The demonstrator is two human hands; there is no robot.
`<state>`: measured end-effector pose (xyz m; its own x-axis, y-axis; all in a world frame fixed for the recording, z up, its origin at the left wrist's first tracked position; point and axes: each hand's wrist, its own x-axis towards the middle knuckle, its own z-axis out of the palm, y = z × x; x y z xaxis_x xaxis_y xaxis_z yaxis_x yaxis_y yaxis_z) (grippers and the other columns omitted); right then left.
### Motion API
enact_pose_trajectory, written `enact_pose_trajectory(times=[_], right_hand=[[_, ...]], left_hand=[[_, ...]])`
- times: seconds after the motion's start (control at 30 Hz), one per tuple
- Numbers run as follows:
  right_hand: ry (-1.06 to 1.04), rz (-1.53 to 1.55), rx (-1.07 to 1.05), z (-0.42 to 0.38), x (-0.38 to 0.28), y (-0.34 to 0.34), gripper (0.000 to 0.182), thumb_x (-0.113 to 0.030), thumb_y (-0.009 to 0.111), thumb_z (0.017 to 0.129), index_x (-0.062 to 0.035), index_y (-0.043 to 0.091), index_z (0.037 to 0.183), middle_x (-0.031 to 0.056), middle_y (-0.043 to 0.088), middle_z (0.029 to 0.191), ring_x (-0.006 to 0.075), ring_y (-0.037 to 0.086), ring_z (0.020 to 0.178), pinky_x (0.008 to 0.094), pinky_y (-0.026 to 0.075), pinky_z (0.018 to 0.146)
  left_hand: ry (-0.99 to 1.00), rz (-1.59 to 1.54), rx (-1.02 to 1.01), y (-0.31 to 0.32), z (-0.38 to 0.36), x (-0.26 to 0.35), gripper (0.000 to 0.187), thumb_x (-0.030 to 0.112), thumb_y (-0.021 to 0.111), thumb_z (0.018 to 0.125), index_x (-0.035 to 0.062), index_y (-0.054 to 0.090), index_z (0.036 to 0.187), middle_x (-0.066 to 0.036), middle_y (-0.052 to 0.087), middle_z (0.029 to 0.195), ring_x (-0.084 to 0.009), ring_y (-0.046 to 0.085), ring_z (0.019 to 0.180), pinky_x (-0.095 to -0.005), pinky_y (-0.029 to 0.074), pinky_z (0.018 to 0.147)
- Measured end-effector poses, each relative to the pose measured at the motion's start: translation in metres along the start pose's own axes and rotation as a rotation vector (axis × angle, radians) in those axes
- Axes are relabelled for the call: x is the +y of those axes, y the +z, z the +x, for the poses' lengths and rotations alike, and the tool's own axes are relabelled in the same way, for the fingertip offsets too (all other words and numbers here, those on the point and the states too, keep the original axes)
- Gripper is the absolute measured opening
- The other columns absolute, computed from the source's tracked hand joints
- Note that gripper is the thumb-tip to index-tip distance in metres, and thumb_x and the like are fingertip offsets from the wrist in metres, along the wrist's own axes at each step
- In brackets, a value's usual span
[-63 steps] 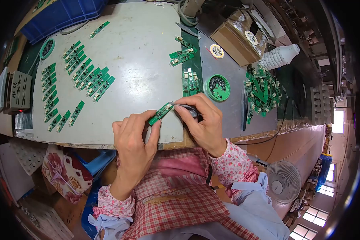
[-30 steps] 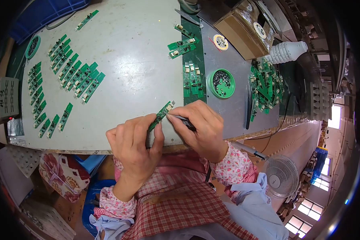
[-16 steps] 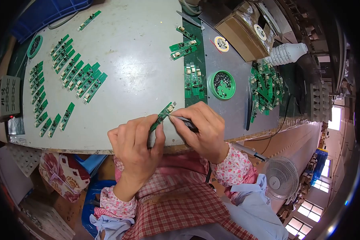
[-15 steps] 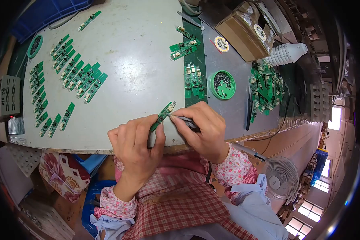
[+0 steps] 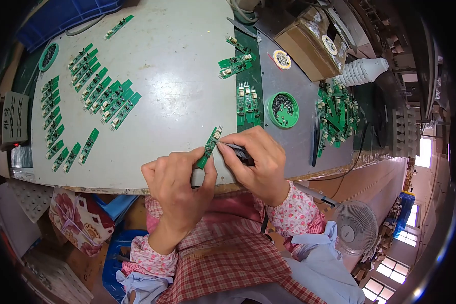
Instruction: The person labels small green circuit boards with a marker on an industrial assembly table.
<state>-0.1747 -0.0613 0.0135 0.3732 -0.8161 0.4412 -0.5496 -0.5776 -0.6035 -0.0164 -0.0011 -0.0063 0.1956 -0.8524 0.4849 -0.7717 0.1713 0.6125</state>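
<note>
The left hand (image 5: 180,175) pinches a green circuit board (image 5: 212,145) between thumb and fingers, diagonally above the tabletop's (image 5: 172,61) front edge. The right hand (image 5: 257,161) pinches a slim dark tool (image 5: 245,156), fingertips beside the board's pinned end. At right, a round green dish (image 5: 285,124) contains small black components, its floor partly exposed. At far left, a second dish (image 5: 57,51) contains similar dark parts. The blue crate's (image 5: 61,20) contents are hidden.

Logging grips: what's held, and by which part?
Left hand pinches a green circuit board by its lower half; right hand holds a dark tool, exact part unclear.
</note>
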Motion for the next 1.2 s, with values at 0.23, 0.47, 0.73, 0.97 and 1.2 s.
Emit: enact_pose_trajectory(times=[0.23, 0.47, 0.73, 0.97, 1.2], right_hand=[[-0.014, -0.043, -0.021, 0.0002, -0.0014, -0.0008, 0.019, -0.002, 0.082, 0.082, -0.0053, 0.072, 0.098, 0.0071, 0.067, 0.087, 0.0242, 0.066, 0.074, 0.035, 0.053, 0.063], [-0.022, -0.045, -0.017, 0.0002, -0.0006, 0.001, 0.02, -0.002, 0.082, 0.082, -0.0053, 0.071, 0.098, 0.0074, 0.067, 0.087, 0.0253, 0.067, 0.076, 0.0359, 0.054, 0.064], [-0.017, -0.059, -0.028, -0.0004, -0.001, 0.001, 0.019, -0.002, 0.081, 0.082, -0.0053, 0.071, 0.098, 0.0075, 0.066, 0.086, 0.0255, 0.067, 0.076, 0.0361, 0.053, 0.064], [-0.015, -0.057, -0.018, -0.0008, -0.0008, -0.0002, 0.019, -0.002, 0.082, 0.082, -0.0053, 0.071, 0.097, 0.0069, 0.066, 0.086, 0.024, 0.066, 0.073, 0.0352, 0.053, 0.063], [-0.012, -0.048, -0.02, -0.0006, -0.0008, -0.0002, 0.019, -0.002, 0.081, 0.082, -0.0054, 0.072, 0.098, 0.0067, 0.066, 0.085, 0.0237, 0.066, 0.072, 0.0348, 0.053, 0.062]], left_hand=[[0.002, 0.015, 0.0, 0.0007, -0.0004, -0.0002, 0.029, 0.012, 0.086, 0.078, 0.0131, 0.073, 0.103, 0.003, 0.063, 0.08, -0.0164, 0.055, 0.073, -0.0351, 0.034, 0.077], [0.0, 0.01, 0.001, 0.0014, -0.001, -0.0014, 0.028, 0.014, 0.086, 0.078, 0.0142, 0.072, 0.103, 0.003, 0.063, 0.08, -0.0169, 0.055, 0.072, -0.0352, 0.034, 0.077], [-0.001, 0.014, 0.003, 0.0015, -0.0012, -0.0011, 0.029, 0.014, 0.086, 0.078, 0.0147, 0.072, 0.103, 0.003, 0.063, 0.08, -0.0167, 0.055, 0.072, -0.0351, 0.034, 0.077], [-0.003, 0.018, 0.002, 0.0014, -0.0013, -0.0013, 0.029, 0.014, 0.085, 0.078, 0.015, 0.072, 0.103, 0.004, 0.064, 0.08, -0.0163, 0.055, 0.072, -0.0351, 0.034, 0.078], [-0.006, 0.019, -0.004, 0.0007, -0.0011, -0.001, 0.028, 0.015, 0.085, 0.078, 0.015, 0.072, 0.104, 0.004, 0.063, 0.08, -0.0164, 0.055, 0.073, -0.0352, 0.034, 0.078]])
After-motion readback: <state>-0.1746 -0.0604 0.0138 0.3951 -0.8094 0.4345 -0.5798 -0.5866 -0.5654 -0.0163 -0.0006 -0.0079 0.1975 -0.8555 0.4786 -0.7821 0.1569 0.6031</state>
